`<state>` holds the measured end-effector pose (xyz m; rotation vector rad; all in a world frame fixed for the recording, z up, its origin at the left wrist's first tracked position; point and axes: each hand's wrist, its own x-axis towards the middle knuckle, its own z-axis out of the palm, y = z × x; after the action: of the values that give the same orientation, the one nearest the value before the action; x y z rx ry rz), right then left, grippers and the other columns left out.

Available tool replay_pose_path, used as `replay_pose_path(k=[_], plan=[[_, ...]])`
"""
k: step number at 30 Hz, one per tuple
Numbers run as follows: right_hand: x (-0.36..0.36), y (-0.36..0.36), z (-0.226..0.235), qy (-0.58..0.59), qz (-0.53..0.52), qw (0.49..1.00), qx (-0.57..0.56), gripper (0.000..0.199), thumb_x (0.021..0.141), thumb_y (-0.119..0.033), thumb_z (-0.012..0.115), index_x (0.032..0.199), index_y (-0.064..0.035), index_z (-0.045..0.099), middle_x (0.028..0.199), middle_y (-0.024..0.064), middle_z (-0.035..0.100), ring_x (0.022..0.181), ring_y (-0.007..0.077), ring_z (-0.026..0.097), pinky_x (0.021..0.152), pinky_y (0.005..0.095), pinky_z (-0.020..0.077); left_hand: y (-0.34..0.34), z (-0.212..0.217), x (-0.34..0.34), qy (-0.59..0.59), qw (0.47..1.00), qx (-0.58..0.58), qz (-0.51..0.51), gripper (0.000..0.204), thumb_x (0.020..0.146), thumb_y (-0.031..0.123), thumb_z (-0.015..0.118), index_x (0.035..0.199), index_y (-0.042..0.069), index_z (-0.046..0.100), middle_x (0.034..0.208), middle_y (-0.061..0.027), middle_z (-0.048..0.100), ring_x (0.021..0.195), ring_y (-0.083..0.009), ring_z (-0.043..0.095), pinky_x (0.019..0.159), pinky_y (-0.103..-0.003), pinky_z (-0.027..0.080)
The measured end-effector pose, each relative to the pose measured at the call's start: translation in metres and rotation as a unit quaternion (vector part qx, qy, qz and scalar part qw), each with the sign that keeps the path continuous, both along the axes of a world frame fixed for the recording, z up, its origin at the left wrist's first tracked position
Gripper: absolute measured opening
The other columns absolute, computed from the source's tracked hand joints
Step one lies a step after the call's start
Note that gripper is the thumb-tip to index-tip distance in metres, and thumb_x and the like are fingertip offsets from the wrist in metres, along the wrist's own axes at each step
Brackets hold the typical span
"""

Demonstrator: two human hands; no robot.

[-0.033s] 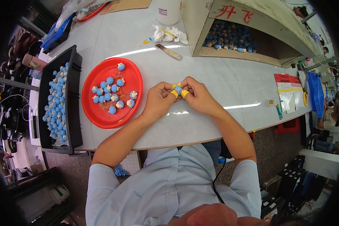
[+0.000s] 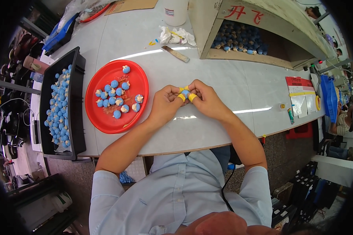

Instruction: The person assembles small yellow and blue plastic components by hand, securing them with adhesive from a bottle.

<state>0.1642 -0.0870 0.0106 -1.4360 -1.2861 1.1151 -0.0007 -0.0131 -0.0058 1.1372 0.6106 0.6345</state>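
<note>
Together, hands (image 2: 186, 101) pinch blue ball (image 2: 185, 93) (yellow-taped fingertips (image 2: 181, 97)).

White worktable (image 2: 223, 78). Red round plate (image 2: 139, 76) holding blue balls, left of centre; black tray (image 2: 76, 117) of more blue balls at the table's left edge. Wooden box (image 2: 208, 23) with blue pieces inside at upper right, crumpled white rag (image 2: 178, 36) and flat metal blade (image 2: 175, 53) beside it.

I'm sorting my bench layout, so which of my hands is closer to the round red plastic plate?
Left. The left hand sits just right of the round red plastic plate, close to its rim; the right hand is farther right, beyond the left.
</note>
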Motion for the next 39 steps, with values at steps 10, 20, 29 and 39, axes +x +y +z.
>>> replay_pose_path(k=[10, 20, 29, 39], plan=[[0.0, -0.001, 0.001, 0.021, -0.008, 1.0, 0.004, 0.011, 0.087, 0.003, 0.052, 0.099, 0.0021, 0.051, 0.083, 0.0064, 0.061, 0.075, 0.0092, 0.059, 0.069, 0.0244, 0.0483, 0.0, 0.003, 0.002, 0.009, 1.0, -0.002, -0.005, 0.017, 0.089, -0.003, 0.056, 0.105, -0.008, 0.052, 0.099, -0.0154, 0.064, 0.089, -0.0176, 0.067, 0.078, -0.026, 0.056], [0.003, 0.001, 0.01, 0.076, -0.003, 0.997, -0.003, 0.015, 0.091, -0.004, 0.051, 0.105, -0.0016, 0.055, 0.082, 0.0006, 0.056, 0.063, 0.0036, 0.045, 0.053, 0.0198, 0.0371, 0.006, 0.008, 0.0, 0.029, 0.999, -0.029, -0.011, 0.02, 0.09, -0.002, 0.052, 0.109, -0.008, 0.05, 0.102, -0.0165, 0.063, 0.088, -0.021, 0.068, 0.075, -0.026, 0.057], [0.003, 0.0, 0.017, 0.089, -0.016, 0.995, -0.053, 0.011, 0.091, -0.007, 0.055, 0.101, -0.0014, 0.055, 0.082, 0.0004, 0.058, 0.067, 0.0035, 0.049, 0.056, 0.0208, 0.0403, 0.008, 0.012, -0.004, 0.07, 0.997, -0.031, -0.032, 0.02, 0.093, 0.005, 0.052, 0.11, -0.005, 0.053, 0.1, -0.0162, 0.066, 0.084, -0.0207, 0.069, 0.073, -0.028, 0.057], [0.004, 0.0, 0.014, 0.082, -0.022, 0.993, -0.076, 0.011, 0.092, -0.01, 0.052, 0.097, -0.001, 0.056, 0.083, 0.0018, 0.06, 0.07, 0.0061, 0.052, 0.058, 0.0223, 0.0423, 0.009, 0.016, -0.003, 0.07, 0.995, -0.049, -0.053, 0.026, 0.096, 0.011, 0.047, 0.118, -0.002, 0.049, 0.089, -0.0172, 0.067, 0.069, -0.0197, 0.068, 0.061, -0.027, 0.055]])
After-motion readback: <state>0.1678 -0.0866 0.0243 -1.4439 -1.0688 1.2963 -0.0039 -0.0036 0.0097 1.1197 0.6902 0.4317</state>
